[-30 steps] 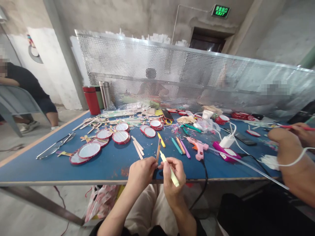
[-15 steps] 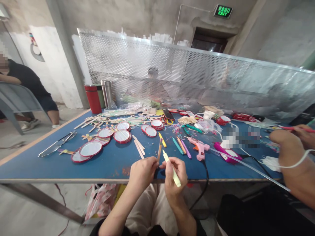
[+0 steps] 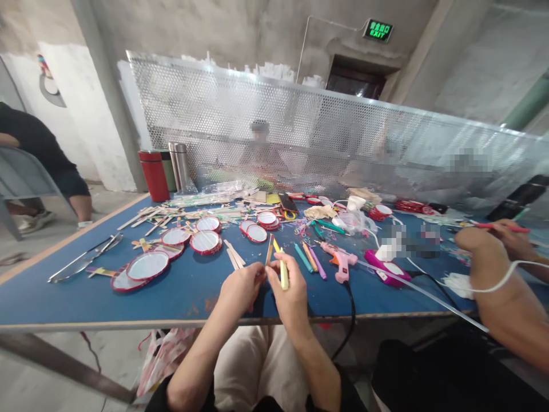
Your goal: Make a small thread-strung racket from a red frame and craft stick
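My left hand (image 3: 241, 290) is closed on the lower end of a narrow craft stick (image 3: 270, 250), coloured orange-brown and standing nearly upright. Beside it, my right hand (image 3: 292, 289) grips a pale yellow marker (image 3: 283, 276), its fingers close to the stick. Whether the marker's tip touches the stick cannot be made out. Behind the hands lie plain craft sticks (image 3: 234, 256) and a brighter yellow marker (image 3: 277, 245). To the right are a teal marker (image 3: 303, 258), an orange marker (image 3: 309, 257) and a purple marker (image 3: 318, 264).
Right of the markers lies a pink glue gun (image 3: 343, 261) with a black cord. Several red-rimmed round discs (image 3: 148, 265) and tweezers (image 3: 88, 257) are at left. Bottles (image 3: 154, 176) stand before a perforated metal screen (image 3: 214, 103). A co-worker's arm (image 3: 493, 280) reaches in from the right.
The marker has swung from a leftward slant to nearly upright as my right hand moved in against my left. The whole view has shifted slightly.
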Demonstrator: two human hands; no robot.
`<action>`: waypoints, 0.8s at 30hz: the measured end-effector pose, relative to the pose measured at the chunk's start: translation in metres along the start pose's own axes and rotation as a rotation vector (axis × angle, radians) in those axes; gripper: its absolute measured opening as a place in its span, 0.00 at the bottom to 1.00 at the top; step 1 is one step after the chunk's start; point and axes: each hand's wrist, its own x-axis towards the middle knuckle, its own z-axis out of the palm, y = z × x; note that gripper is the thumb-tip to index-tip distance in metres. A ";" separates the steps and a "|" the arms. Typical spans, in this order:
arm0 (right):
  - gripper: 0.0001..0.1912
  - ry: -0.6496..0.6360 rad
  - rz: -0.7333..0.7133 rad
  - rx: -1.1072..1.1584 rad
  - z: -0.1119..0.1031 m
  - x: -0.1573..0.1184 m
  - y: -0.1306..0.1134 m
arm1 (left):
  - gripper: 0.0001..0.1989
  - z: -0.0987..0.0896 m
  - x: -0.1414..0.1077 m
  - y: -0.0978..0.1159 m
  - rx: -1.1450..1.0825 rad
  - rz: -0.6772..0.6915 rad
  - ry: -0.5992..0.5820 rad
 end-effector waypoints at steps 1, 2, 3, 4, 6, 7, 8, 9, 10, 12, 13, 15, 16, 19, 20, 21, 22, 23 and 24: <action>0.13 0.000 0.011 0.013 0.002 0.004 0.000 | 0.12 0.000 0.004 -0.001 -0.057 0.012 -0.037; 0.13 0.004 0.020 0.024 0.003 0.007 0.000 | 0.12 0.000 0.008 -0.002 -0.111 0.019 -0.066; 0.13 0.006 0.027 0.036 0.005 0.010 0.000 | 0.12 0.000 0.011 -0.004 -0.162 0.027 -0.089; 0.12 0.005 0.035 0.050 0.006 0.013 0.000 | 0.12 0.001 0.013 -0.005 -0.208 0.029 -0.103; 0.11 -0.002 0.048 0.076 0.008 0.016 0.001 | 0.12 0.003 0.015 -0.008 -0.287 0.037 -0.121; 0.11 -0.006 0.054 0.087 0.010 0.017 0.001 | 0.11 0.004 0.015 -0.010 -0.321 0.040 -0.122; 0.11 -0.008 0.060 0.097 0.011 0.018 0.001 | 0.11 0.005 0.014 -0.011 -0.352 0.045 -0.118; 0.11 -0.009 0.067 0.106 0.012 0.019 0.000 | 0.11 0.006 0.013 -0.013 -0.379 0.050 -0.108; 0.11 -0.011 0.074 0.116 0.013 0.019 0.000 | 0.11 0.006 0.012 -0.014 -0.402 0.053 -0.095; 0.11 -0.019 0.091 0.142 0.014 0.020 0.000 | 0.11 0.008 0.010 -0.017 -0.434 0.049 -0.059; 0.11 -0.023 0.101 0.156 0.015 0.022 0.000 | 0.10 0.009 0.009 -0.018 -0.464 0.058 -0.017; 0.11 -0.027 0.120 0.181 0.014 0.027 0.002 | 0.07 0.011 0.010 -0.019 -0.551 0.110 0.113; 0.11 -0.026 0.127 0.191 0.014 0.030 0.003 | 0.06 0.013 0.011 -0.020 -0.597 0.147 0.182; 0.11 -0.022 0.142 0.215 0.014 0.042 0.005 | 0.06 0.017 0.015 -0.019 -0.671 0.235 0.279; 0.12 -0.021 0.144 0.224 0.014 0.045 0.005 | 0.07 0.018 0.016 -0.019 -0.675 0.245 0.271; 0.12 -0.024 0.145 0.235 0.014 0.047 0.004 | 0.07 0.019 0.017 -0.018 -0.678 0.249 0.260; 0.11 -0.031 0.146 0.247 0.015 0.048 0.004 | 0.07 0.020 0.018 -0.018 -0.680 0.248 0.251; 0.11 -0.040 0.146 0.260 0.015 0.049 0.002 | 0.07 0.020 0.019 -0.019 -0.680 0.241 0.246; 0.11 -0.051 0.147 0.272 0.016 0.048 0.001 | 0.08 0.020 0.020 -0.019 -0.678 0.229 0.247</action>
